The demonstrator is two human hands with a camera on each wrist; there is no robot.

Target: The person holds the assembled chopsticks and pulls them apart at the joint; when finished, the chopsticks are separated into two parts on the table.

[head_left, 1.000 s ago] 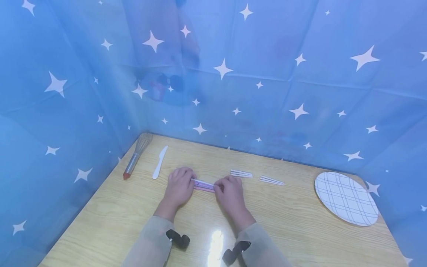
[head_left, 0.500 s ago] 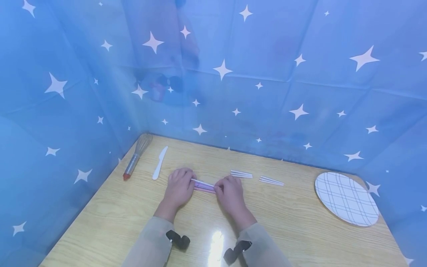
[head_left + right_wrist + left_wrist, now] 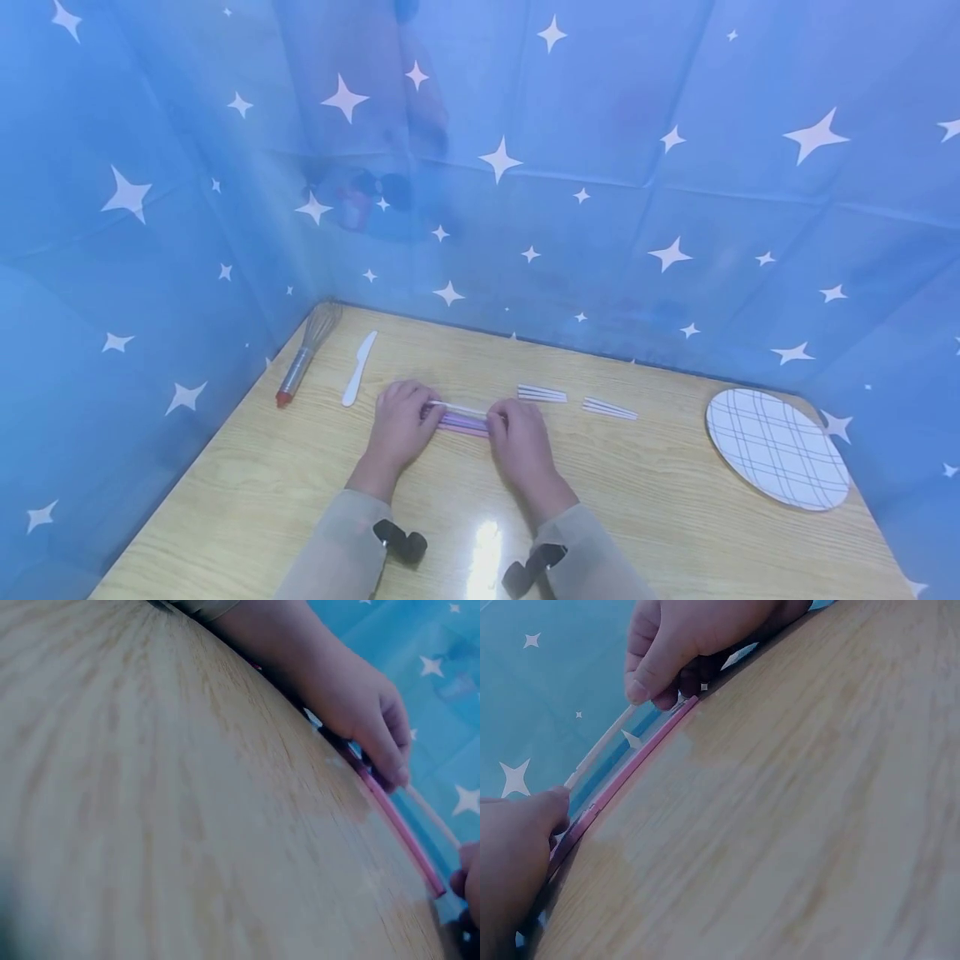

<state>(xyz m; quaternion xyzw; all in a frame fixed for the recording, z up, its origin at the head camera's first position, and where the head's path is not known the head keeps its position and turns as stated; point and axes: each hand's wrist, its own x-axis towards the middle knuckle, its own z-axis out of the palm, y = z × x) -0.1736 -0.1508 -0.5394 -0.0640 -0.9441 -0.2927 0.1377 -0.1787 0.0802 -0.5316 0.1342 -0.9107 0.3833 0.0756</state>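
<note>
A thin white stick point(image 3: 461, 407) spans the gap between my two hands. My left hand point(image 3: 401, 421) pinches its left end, and my right hand point(image 3: 519, 429) pinches its right end, thumb and fingertips together. Just in front of it lie purple sticks point(image 3: 462, 421) and a pink stick point(image 3: 465, 431), side by side. In the left wrist view the white stick point(image 3: 604, 742) is raised a little above the pink stick point(image 3: 641, 755), which rests on the table. Fingers cover the ends of the sticks, so their full lengths are hidden.
Two small groups of white sticks point(image 3: 542, 393) point(image 3: 610, 407) lie right of my hands. A white knife point(image 3: 360, 368) and a whisk point(image 3: 307, 354) are at the left. A checked plate point(image 3: 778, 450) sits at the right of the wooden table point(image 3: 247, 500). Starry blue cloth point(image 3: 600, 150) encloses the back and sides.
My right hand has shifted slightly right, widening the gap between the hands. The white stick now lies more level, with more of the purple sticks showing.
</note>
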